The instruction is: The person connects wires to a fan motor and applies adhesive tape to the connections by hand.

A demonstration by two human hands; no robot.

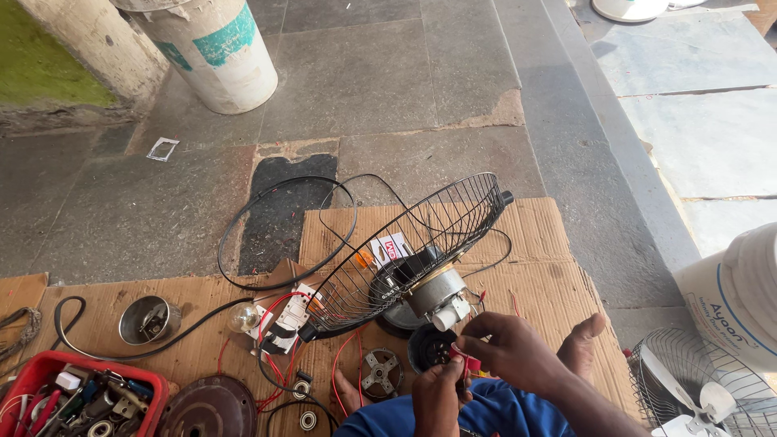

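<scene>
Two fan guards, two buckets, perhaps two bearings

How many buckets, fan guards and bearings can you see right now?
Buckets: 2 (one top left, one at right edge)
Fan guards: 2 (black guard, white guard)
Bearings: 2 (bearing, bearing)
Total: 6

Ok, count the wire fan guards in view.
2. One black wire guard tilts on the cardboard above the hands; one pale guard with white blades sits at the bottom right, partly cut off.
</scene>
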